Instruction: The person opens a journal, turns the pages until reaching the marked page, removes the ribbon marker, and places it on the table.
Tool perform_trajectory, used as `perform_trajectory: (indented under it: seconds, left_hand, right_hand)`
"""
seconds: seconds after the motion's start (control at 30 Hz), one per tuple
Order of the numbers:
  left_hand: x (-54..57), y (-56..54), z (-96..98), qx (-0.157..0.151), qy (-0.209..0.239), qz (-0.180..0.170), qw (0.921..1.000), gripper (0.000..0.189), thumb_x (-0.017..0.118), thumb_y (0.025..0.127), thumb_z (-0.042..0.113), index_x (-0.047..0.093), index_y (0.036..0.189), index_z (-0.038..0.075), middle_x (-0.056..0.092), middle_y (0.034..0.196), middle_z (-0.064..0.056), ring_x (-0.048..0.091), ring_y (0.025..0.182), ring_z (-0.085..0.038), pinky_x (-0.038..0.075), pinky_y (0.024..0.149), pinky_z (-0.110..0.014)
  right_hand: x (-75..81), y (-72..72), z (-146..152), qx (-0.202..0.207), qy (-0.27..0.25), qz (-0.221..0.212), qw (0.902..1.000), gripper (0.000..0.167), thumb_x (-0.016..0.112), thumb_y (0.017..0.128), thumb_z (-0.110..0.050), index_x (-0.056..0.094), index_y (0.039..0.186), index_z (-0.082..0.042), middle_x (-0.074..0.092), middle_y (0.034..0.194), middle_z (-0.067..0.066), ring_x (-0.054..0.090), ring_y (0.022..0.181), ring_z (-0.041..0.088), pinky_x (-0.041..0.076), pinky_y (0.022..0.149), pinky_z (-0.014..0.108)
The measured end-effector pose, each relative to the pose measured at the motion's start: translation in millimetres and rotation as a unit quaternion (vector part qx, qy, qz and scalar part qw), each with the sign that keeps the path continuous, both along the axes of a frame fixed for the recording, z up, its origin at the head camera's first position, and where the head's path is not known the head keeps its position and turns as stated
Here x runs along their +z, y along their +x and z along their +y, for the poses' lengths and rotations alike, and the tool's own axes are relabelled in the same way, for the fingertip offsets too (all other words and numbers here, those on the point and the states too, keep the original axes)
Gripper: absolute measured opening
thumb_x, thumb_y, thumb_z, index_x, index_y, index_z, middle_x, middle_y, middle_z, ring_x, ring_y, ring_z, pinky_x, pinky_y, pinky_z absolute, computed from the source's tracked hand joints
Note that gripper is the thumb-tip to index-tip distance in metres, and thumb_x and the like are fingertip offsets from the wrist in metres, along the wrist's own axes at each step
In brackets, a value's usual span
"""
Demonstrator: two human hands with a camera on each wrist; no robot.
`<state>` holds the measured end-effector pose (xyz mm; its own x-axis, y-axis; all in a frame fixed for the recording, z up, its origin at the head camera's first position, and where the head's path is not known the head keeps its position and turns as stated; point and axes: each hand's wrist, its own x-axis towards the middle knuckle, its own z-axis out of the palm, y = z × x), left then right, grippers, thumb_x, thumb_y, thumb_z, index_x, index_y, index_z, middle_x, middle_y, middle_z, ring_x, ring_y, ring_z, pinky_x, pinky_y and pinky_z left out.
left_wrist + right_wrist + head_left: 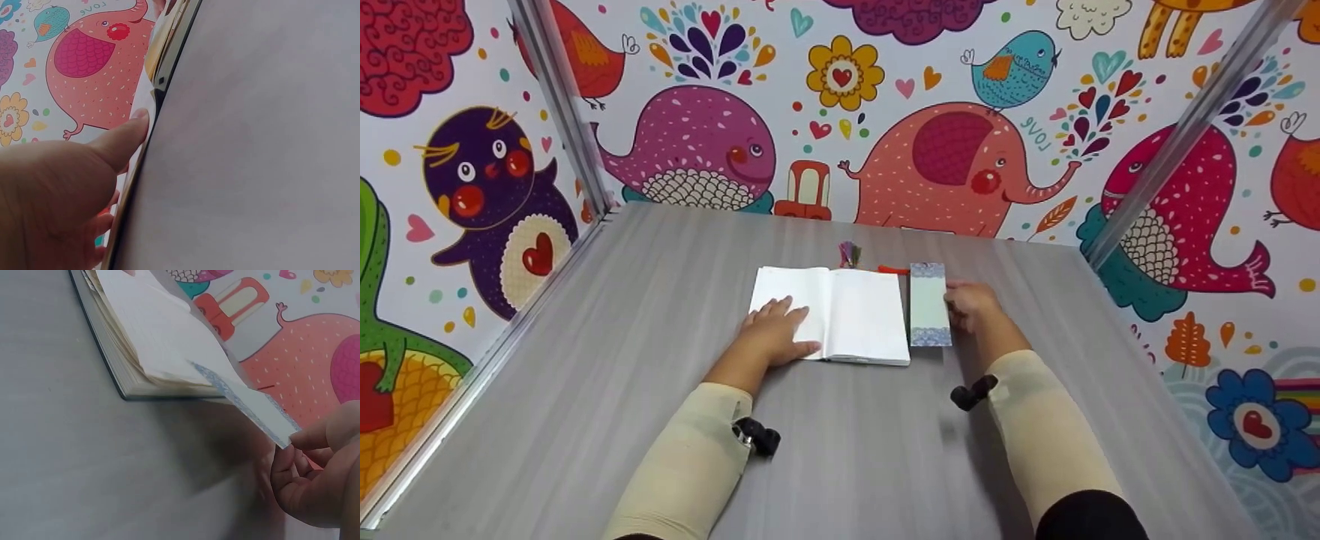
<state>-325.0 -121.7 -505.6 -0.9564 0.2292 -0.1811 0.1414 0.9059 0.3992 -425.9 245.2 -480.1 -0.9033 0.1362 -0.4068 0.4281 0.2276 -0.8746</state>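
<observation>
An open notebook (870,311) with blank white pages and a dark cover lies on the table. My left hand (775,330) rests on its left page, fingers spread; the left wrist view shows the thumb (126,135) along the lower page edge. At the notebook's right side, my right hand (971,306) pinches a pale green bookmark (929,306) with blue patterned ends by its right edge. In the right wrist view the bookmark (253,402) is tilted above the table, held between thumb and curled fingers. An orange-red ribbon (892,269) shows at the bookmark's top left.
A multicoloured tassel (850,253) sticks out past the notebook's top edge. The grey table (840,450) is bordered by cartoon-printed walls (810,112) and metal posts (1177,142) at the back corners.
</observation>
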Motion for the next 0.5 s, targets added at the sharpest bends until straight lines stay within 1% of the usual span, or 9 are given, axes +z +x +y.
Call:
perform_trajectory:
  seconds: [0.1,0.2,0.33,0.5]
  left_hand:
    - [-0.4,-0.4,-1.0,0.002,0.002,-0.001,1.0000,0.083,0.064,0.101,0.061,0.036,0.169,0.021,0.018,0.181,-0.014,0.013,0.168,-0.042,0.013,0.134,-0.065]
    - [-1.2,-0.8,-1.6,0.005,0.006,-0.002,1.0000,0.083,0.065,0.101,0.060,0.036,0.169,0.021,0.018,0.181,-0.014,0.013,0.168,-0.042,0.012,0.135,-0.064]
    - [-1.4,-0.8,-1.0,0.005,0.009,-0.004,0.9999,0.083,0.065,0.101,0.060,0.036,0.169,0.021,0.018,0.181,-0.015,0.013,0.168,-0.042,0.012,0.135,-0.064]
    - [-1.1,-0.2,0.9,0.006,0.008,-0.006,0.9999,0.084,0.065,0.101,0.060,0.035,0.169,0.021,0.017,0.181,-0.014,0.012,0.168,-0.042,0.011,0.135,-0.064]
  right_hand:
    - [-0.3,-0.2,8,-0.009,0.009,-0.005,0.9999,0.043,0.055,0.107,-0.007,0.063,0.150,-0.010,0.068,0.124,0.007,0.065,0.094,0.018,0.059,0.073,0.027]
    - [-1.7,0.7,12,-0.004,0.026,-0.006,0.9996,0.044,0.057,0.106,-0.006,0.062,0.150,-0.007,0.068,0.129,0.009,0.066,0.094,0.018,0.059,0.073,0.027]
    - [-5.1,3.0,13,0.017,0.045,-0.005,0.9988,0.045,0.058,0.104,-0.004,0.062,0.149,-0.006,0.069,0.125,0.008,0.067,0.089,0.016,0.059,0.072,0.027]
    - [-9.6,6.0,13,0.036,0.069,-0.004,0.9969,0.043,0.059,0.104,-0.005,0.063,0.147,-0.005,0.070,0.117,0.007,0.066,0.089,0.017,0.059,0.071,0.027]
